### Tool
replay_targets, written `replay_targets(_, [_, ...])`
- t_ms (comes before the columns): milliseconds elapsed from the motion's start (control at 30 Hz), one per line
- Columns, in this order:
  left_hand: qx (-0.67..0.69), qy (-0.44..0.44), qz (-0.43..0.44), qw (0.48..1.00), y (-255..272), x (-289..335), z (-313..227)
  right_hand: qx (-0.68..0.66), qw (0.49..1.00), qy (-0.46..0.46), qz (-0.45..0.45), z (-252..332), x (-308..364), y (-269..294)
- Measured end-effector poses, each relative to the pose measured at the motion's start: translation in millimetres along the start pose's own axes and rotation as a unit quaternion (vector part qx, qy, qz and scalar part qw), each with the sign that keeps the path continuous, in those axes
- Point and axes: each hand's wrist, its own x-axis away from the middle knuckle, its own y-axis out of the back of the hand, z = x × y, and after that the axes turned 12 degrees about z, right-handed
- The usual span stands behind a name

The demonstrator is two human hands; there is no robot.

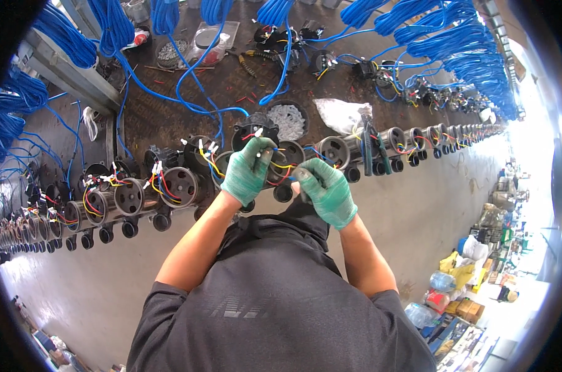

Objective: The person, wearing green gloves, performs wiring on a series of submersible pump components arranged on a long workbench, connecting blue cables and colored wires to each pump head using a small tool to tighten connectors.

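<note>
My left hand (247, 175), in a green glove, is closed with its fingertips pinched on thin wires beside a round black cap (254, 126). A blue cable (219, 111) runs into that cap. My right hand (325, 192), gloved alike, has its fingers curled together at red and yellow wires (283, 174); what lies between its fingertips is hidden. These wires come from an open metal cylinder (289, 152) between and behind my hands. Small white connectors (259, 132) show at the cap.
A long row of similar metal cylinders (180, 186) lines the bench edge on both sides. Blue cable coils (110, 28) hang overhead. A bowl of small grey parts (287, 121), a white plastic bag (342, 115) and dark-handled pliers (373, 149) are near my hands.
</note>
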Motion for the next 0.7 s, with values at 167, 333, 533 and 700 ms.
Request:
replay_targets(167, [-0.004,-0.018,-0.004,1.000,-1,-1,3,-0.028,0.999,-0.023,0.041,2,-11,-3])
replay_targets(333, [0.032,0.005,0.023,0.999,-1,0,6,0.357,0.921,0.145,-0.046,-1,-27,10])
replay_targets(533, [0.083,0.055,0.057,0.993,2,-2,4,0.443,0.888,0.126,-0.003,8,-43,-15])
replay_targets(700, [0.070,0.058,0.060,0.994,-4,-1,5,0.451,0.881,0.137,-0.028,15,-40,-21])
